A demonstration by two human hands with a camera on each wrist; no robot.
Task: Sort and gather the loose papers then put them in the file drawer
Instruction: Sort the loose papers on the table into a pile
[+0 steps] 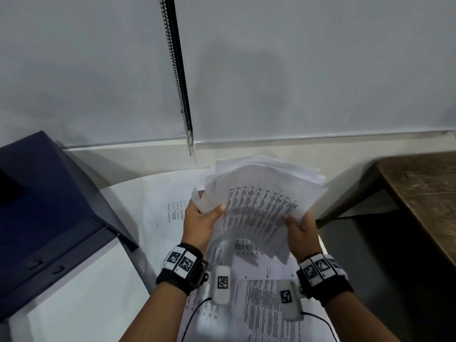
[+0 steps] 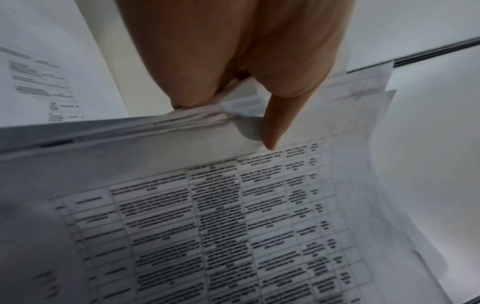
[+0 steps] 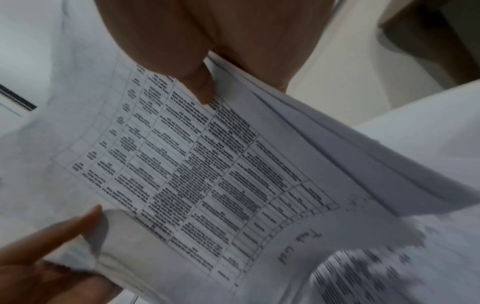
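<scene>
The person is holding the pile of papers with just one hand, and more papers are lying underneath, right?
Not quite: both hands hold the pile of papers. The head view shows the left hand gripping one edge and the right hand the other. More loose papers do lie underneath.

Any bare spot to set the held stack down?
Bare: white surface below the dark blue cabinet, and the brown table on the right. Crowded: loose sheets under both hands holding the stack.

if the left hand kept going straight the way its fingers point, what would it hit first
Judging loosely, since depth is unclear: the left hand, gripping the stack of papers, points up and away, toward the pale wall ledge below the blind.
</scene>
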